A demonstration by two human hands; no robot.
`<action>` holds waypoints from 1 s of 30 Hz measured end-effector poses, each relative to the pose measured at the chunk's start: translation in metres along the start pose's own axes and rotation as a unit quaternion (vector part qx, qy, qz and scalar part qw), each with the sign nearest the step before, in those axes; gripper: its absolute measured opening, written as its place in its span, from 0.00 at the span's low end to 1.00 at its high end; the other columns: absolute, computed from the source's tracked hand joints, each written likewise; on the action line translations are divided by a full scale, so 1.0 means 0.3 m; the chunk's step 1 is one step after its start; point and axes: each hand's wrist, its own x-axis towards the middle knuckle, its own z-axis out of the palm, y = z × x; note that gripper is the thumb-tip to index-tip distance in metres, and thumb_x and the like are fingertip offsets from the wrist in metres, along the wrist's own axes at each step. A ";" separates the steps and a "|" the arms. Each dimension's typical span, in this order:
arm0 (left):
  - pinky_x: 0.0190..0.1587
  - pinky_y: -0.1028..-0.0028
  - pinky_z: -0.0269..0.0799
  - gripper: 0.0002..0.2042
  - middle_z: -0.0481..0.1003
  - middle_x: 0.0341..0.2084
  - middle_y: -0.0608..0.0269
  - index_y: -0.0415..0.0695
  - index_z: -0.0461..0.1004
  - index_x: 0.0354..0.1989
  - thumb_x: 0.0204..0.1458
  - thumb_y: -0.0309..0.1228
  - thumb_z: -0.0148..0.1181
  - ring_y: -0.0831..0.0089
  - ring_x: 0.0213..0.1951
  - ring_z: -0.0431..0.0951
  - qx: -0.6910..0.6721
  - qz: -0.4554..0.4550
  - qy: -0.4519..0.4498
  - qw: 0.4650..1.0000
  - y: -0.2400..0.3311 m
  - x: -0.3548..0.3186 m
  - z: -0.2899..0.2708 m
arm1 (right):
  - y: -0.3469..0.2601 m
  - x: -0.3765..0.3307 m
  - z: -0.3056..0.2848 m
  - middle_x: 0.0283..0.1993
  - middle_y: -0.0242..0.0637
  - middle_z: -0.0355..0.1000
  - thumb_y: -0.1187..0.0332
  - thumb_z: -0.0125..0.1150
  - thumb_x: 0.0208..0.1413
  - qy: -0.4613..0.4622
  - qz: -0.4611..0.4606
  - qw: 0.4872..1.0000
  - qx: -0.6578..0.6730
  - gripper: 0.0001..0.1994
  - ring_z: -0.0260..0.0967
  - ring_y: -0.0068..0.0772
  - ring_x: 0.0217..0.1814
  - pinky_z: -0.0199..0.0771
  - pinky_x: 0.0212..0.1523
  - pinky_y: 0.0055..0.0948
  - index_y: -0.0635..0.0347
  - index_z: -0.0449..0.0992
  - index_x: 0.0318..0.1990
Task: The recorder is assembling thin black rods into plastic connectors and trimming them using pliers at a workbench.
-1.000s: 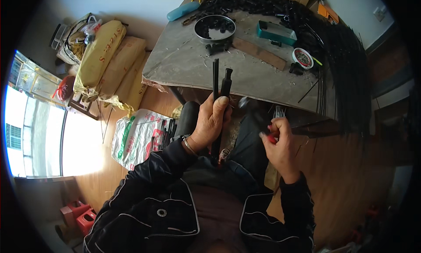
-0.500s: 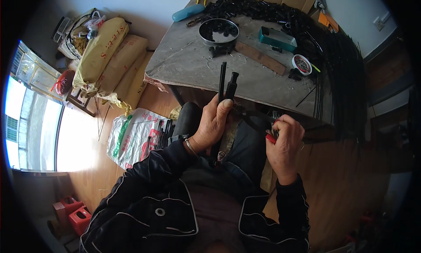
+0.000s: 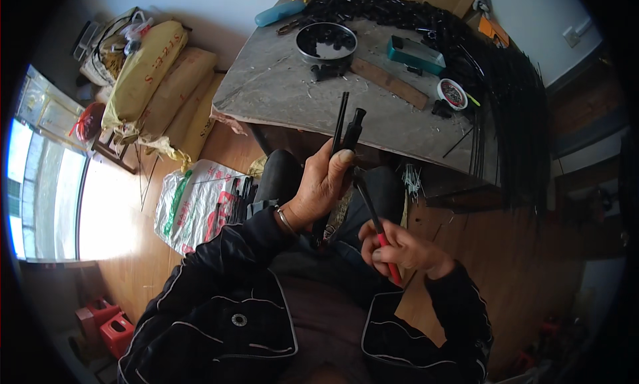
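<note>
Upright in my left hand [image 3: 315, 187] are a pair of thin black rods [image 3: 341, 117] and a thicker black tubular piece [image 3: 355, 125] with a narrowed top; the fingers are wrapped round them and the thumb presses from the right. Their lower ends reach down between my knees. My right hand [image 3: 407, 249] is closed round the red grips of a pair of pincers [image 3: 370, 207]. The long dark arms of the pincers slant up left, and their head is against or very near the tubular piece, just below my left thumb. What the jaws bite on is hidden.
On the grey table [image 3: 266, 84] ahead stand a round metal bowl [image 3: 297, 45] with black pieces, a teal box [image 3: 432, 65] and a small white bowl [image 3: 452, 108]. A wooden strip [image 3: 389, 84] and heaped black parts lie there too. Stuffed sacks [image 3: 150, 67] are left.
My right hand has moved down and left, bringing the pincers' spread arms together and swinging them to a steeper slant. My left hand keeps its hold in nearly the same place.
</note>
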 end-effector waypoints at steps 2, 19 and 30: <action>0.28 0.83 0.62 0.21 0.68 0.25 0.72 0.40 0.70 0.41 0.63 0.49 0.45 0.87 0.27 0.65 -0.038 -0.025 -0.017 0.999 -0.010 0.003 -0.014 | 0.045 0.013 -0.014 0.33 0.34 0.71 0.71 0.54 0.57 0.132 -0.088 0.980 -0.118 0.13 0.68 0.19 0.29 0.69 0.31 0.18 0.63 0.65 0.49; 0.25 0.76 0.62 0.24 0.64 0.17 0.69 0.35 0.69 0.30 0.64 0.48 0.46 0.82 0.24 0.61 -0.029 0.018 -0.010 0.999 -0.029 0.017 -0.019 | 0.167 0.026 0.064 0.26 0.34 0.69 0.56 0.58 0.60 -0.079 -0.119 0.919 0.366 0.18 0.64 0.21 0.17 0.64 0.18 0.20 0.62 0.65 0.44; 0.25 0.77 0.62 0.25 0.63 0.17 0.71 0.36 0.69 0.30 0.64 0.50 0.44 0.84 0.24 0.61 -0.054 -0.040 -0.011 0.998 -0.007 0.001 -0.055 | 0.044 0.010 0.110 0.26 0.33 0.64 0.70 0.55 0.58 0.204 -0.103 0.966 -0.120 0.14 0.62 0.22 0.21 0.67 0.24 0.26 0.65 0.67 0.49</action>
